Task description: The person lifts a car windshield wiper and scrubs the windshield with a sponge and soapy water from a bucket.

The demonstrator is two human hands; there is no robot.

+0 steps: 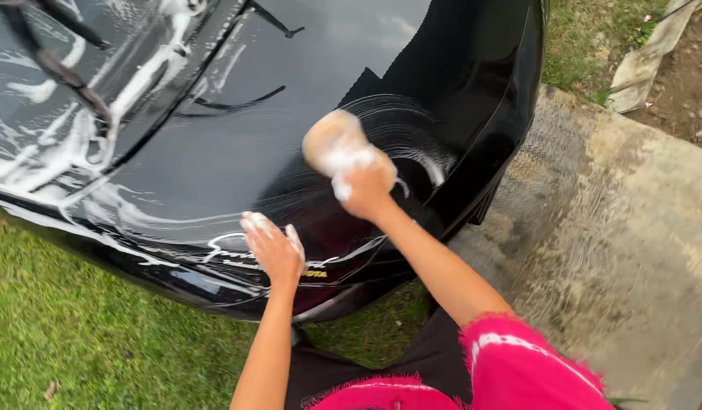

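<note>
A black car body panel (237, 137) fills the upper part of the head view, wet and streaked with white soap foam. My right hand (366, 190) grips a soapy tan sponge (332, 140) and presses it against the panel, with curved foam smears around it. My left hand (273, 247) lies flat, fingers apart and foamy, on the panel's lower edge, holding nothing. The pink sleeve (518, 364) of my right arm shows at the bottom.
A wiper arm (59, 68) lies across the foamy glass at upper left. Green grass (78, 334) spreads below the car. A wet concrete slab (617, 228) lies to the right, with dirt and a plank (651, 57) at top right.
</note>
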